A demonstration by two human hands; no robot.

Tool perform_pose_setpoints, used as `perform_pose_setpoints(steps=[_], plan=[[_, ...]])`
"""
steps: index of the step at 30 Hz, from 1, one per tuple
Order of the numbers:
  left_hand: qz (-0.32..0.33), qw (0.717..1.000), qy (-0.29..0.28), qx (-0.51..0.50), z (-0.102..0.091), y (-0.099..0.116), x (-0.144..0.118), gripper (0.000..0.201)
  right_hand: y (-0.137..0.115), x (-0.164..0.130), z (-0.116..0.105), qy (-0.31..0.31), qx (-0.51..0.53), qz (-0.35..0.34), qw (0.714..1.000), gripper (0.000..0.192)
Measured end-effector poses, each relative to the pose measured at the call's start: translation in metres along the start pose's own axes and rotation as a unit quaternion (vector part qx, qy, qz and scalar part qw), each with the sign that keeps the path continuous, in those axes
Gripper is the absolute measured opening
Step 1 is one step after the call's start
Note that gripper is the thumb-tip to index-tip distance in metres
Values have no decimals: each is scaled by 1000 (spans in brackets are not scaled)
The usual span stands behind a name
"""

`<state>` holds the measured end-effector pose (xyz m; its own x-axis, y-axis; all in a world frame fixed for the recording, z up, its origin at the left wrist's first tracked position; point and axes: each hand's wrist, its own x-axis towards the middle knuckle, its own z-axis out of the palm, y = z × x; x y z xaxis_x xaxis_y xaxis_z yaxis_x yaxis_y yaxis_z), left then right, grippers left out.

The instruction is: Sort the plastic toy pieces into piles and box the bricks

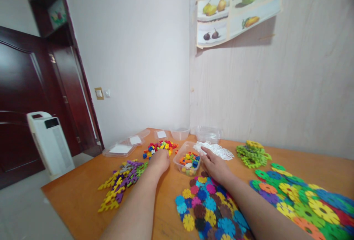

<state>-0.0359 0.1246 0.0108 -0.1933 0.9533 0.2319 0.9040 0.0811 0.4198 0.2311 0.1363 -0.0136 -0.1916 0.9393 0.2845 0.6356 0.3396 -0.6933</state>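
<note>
My left hand (159,160) lies knuckles up at the near edge of the heap of small bright plastic bricks (160,147). The fingers curl down into the red, yellow and blue pieces, but they are hidden under the back of the hand, so I cannot tell whether they pinch a brick or only rest on them. My right hand (214,166) lies flat and loose just beside the clear, soft-walled plastic tub (188,162); its fingers are spread and hold nothing, their tips at the tub's right wall and close to the white lattice-like plastic pieces (214,149) behind.

The tub is partly filled with the same little bricks, so I judge I am in the middle of moving bricks from heap to tub, the right hand steadying it. The next move calls for a fine pinch: the bricks are tiny, hard and smooth, and the tub is light enough to slide on the orange wooden tabletop (80,199).

Further out, under my right wrist, lie flat round snowflake discs in pink, blue, brown and yellow (206,207), notched at the rims. To the left lie yellow and purple toothed interlocking pieces (121,179). Empty clear tubs and lids (121,148) stand at the far edge.
</note>
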Motion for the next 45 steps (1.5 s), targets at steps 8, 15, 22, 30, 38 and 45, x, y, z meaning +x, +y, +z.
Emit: perform_pose_setpoints(steps=[8,15,22,30,38,45], plan=[[28,951,79,-299,-11,15,16,34,-1,0,0,2,-7,1,1000,58],[-22,995,94,-15,-14,-4,9,21,-4,-2,-2,-1,-5,-4,1000,58],[-4,978,77,194,-5,-1,-2,24,-3,-1,-1,5,-6,0,1000,55],[-3,982,50,184,-3,0,-1,24,-5,-2,-2,4,-4,6,1000,55],[-23,993,28,116,-5,3,-1,18,-3,-2,0,-2,4,14,1000,57],[-10,996,84,-26,-7,10,8,14,-3,-2,0,-1,5,16,1000,57]])
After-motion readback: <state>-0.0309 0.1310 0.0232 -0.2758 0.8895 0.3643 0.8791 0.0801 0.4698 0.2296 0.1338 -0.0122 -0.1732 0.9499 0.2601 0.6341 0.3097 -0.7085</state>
